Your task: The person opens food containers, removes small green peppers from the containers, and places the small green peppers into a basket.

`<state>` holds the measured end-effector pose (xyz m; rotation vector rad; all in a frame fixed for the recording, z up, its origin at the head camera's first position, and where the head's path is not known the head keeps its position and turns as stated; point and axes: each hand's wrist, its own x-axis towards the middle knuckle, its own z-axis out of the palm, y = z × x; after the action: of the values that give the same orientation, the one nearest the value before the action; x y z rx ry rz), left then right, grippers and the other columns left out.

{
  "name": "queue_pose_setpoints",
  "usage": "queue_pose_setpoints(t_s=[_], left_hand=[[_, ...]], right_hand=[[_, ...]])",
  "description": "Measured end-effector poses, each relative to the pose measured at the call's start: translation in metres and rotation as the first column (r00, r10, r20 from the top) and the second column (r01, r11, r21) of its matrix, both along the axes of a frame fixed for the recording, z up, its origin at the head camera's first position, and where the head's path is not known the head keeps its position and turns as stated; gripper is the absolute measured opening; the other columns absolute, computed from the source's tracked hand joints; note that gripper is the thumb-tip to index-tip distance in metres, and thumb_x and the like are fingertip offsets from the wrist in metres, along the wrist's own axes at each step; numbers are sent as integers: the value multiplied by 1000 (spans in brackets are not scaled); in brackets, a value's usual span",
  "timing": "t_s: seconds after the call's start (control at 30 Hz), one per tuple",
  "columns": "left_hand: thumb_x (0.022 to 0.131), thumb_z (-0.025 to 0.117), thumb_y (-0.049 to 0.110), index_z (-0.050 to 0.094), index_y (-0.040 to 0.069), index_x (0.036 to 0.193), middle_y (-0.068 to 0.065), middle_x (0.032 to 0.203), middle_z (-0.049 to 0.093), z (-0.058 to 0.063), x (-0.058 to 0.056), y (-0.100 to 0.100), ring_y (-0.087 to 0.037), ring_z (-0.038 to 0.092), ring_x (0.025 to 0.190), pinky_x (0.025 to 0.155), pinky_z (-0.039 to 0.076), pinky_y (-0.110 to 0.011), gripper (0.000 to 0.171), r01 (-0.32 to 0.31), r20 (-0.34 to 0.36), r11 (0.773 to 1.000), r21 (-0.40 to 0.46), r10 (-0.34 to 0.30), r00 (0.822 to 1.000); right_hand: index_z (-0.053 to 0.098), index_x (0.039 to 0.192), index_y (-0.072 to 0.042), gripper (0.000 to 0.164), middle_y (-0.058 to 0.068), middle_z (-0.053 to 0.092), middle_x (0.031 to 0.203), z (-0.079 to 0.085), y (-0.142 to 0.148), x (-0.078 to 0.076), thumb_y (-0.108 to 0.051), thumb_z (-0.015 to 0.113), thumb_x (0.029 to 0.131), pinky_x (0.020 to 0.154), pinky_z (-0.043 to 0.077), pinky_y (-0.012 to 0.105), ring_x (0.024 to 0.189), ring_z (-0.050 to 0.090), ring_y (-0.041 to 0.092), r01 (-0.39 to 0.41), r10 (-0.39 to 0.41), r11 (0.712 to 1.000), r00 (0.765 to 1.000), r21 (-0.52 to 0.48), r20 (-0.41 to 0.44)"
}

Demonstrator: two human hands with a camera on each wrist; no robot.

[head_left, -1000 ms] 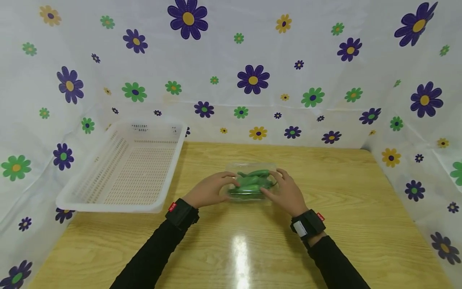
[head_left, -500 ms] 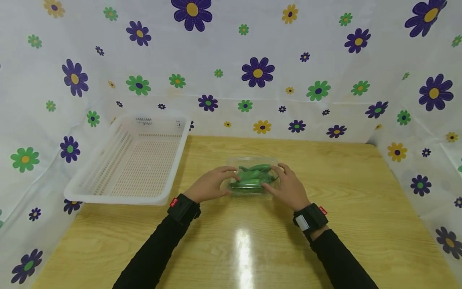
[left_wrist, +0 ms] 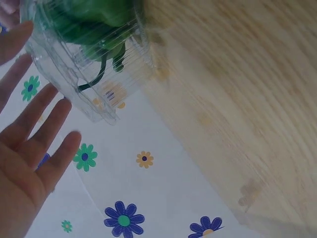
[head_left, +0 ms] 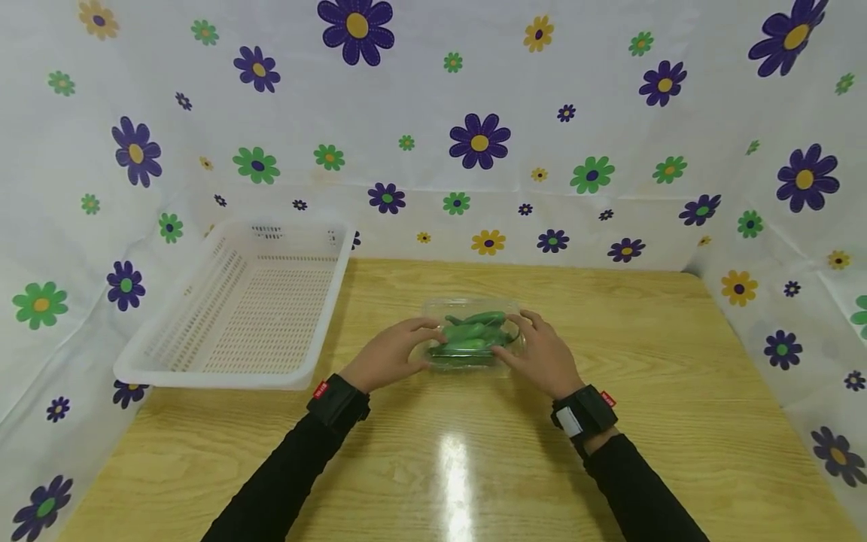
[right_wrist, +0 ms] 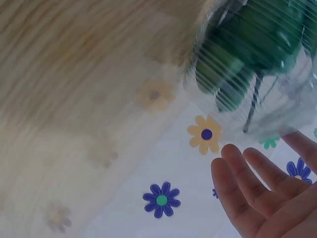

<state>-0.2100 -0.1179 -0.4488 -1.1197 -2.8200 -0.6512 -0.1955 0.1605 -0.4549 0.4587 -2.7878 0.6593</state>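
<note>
Clear plastic box [head_left: 467, 304] of green peppers [head_left: 474, 331]: lies on wooden table [head_left: 609, 324], long axis left to right. Left hand [head_left: 393, 354]: at left end, fingers spread wide. Right hand [head_left: 546, 361]: at right end, likewise wide. Box: sits directly between, neither hand clearly nearer.

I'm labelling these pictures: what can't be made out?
Head view: number of glossy green peppers; they overlap inside the clear plastic container.
Head view: lettering on the left wrist's small red tag; too small.
Left wrist view: full left hand; left edge cuts it.
Right wrist view: full right hand; right edge cuts it.
</note>
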Motion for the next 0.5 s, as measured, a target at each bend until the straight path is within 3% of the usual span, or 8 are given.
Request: queue_pose_setpoints(t_s=[0.1, 0.2, 0.27, 0.37, 0.5], left_hand=[[82, 73, 18, 64, 15, 114, -6, 123, 60, 0, 9, -3, -23, 57, 115, 96, 47, -34, 34, -10, -102, 1000, 13, 12, 995], [79, 75, 16, 67, 15, 104, -2, 106, 65, 0, 16, -8, -19, 62, 100, 89, 50, -32, 26, -23, -218, 999, 22, 27, 976], [78, 76, 14, 68, 15, 97, 0, 95, 66, -1, 18, -12, -17, 63, 91, 84, 51, -31, 21, -41, -263, 999, 26, 46, 964], [77, 77, 14, 68, 15, 92, 2, 87, 65, -5, 19, -15, -15, 62, 83, 80, 51, -31, 18, -67, -291, 998, 20, 70, 954], [77, 77, 17, 69, 16, 90, 3, 83, 65, -10, 19, -19, -13, 61, 78, 77, 51, -29, 15, -96, -307, 995, 4, 92, 947]], right_hand=[[56, 128, -6, 59, 18, 55, 128, 9, 4, 4, -38, 72, 81, 83, 52, 49, 111, 57, 37, -15, 15, 1000, 998, -11, -66], [60, 122, -6, 51, 15, 60, 120, 18, 4, 6, -30, 75, 79, 88, 51, 46, 109, 58, 33, -81, 77, 997, 981, -14, -175], [63, 116, -5, 45, 13, 62, 114, 24, -2, 8, -25, 77, 77, 88, 51, 43, 106, 59, 29, -159, 153, 987, 957, -4, -248], [66, 108, -4, 39, 12, 63, 108, 27, -19, 10, -21, 79, 74, 87, 51, 40, 102, 60, 27, -283, 287, 957, 901, 59, -325], [70, 100, -8, 31, 11, 64, 109, 21, -52, 11, -21, 80, 74, 89, 51, 38, 103, 59, 26, -390, 420, 907, 843, 157, -336]])
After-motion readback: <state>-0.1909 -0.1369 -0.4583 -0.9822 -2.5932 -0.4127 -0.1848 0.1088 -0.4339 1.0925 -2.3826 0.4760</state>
